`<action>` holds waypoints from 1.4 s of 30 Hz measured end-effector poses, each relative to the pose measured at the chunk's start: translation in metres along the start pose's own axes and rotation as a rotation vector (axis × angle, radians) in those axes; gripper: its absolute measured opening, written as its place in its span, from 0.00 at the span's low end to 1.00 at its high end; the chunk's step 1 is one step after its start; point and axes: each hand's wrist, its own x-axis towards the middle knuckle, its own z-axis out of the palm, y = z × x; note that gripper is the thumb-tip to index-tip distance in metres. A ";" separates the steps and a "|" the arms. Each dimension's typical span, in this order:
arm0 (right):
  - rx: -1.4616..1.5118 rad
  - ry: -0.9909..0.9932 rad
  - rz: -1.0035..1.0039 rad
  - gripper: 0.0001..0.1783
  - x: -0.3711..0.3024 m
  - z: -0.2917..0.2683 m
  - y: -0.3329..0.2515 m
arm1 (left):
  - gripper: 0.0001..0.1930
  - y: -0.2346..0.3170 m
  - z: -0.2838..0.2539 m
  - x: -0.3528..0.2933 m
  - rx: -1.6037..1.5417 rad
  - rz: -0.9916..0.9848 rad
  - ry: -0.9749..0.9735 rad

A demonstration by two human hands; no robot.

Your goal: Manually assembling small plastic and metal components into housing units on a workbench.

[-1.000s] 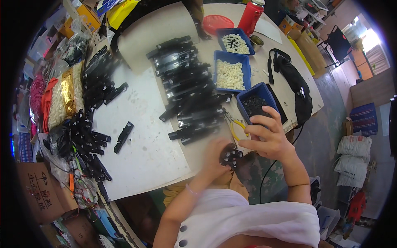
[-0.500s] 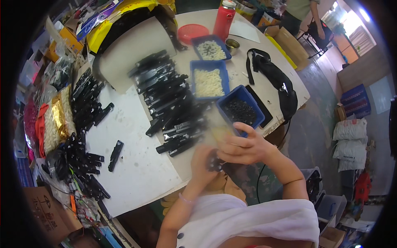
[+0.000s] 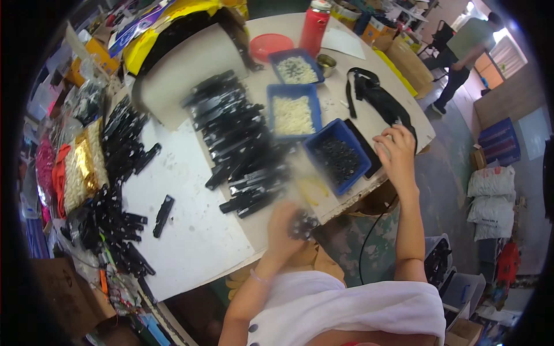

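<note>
1. Several black parts [image 3: 303, 226] are bunched in the left hand [image 3: 281, 229], its fingers wrapped around them, near the close edge of the surface [image 3: 277, 29].
2. Over by the pouch [image 3: 381, 102] is the right hand [image 3: 397, 153], fingers bent; whether they pinch anything, I cannot tell.
3. Between the hands sit the blurred pliers [image 3: 313, 190] and a tray [image 3: 355, 179] of black bits.
4. Left of that tray, black sticks [image 3: 236, 138] lie in a row.
5. One stick [image 3: 163, 216] lies apart on the white sheet [image 3: 184, 248].
</note>
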 end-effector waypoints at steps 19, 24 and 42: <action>0.016 -0.283 -0.324 0.06 -0.007 0.027 0.001 | 0.29 0.001 0.000 0.001 0.044 0.042 0.017; 0.316 -0.132 -0.114 0.05 0.002 0.010 -0.021 | 0.31 -0.005 -0.002 0.000 0.059 0.061 -0.056; 0.261 -0.135 -0.638 0.08 -0.030 -0.015 -0.119 | 0.30 -0.002 -0.001 -0.004 -0.102 -0.105 0.000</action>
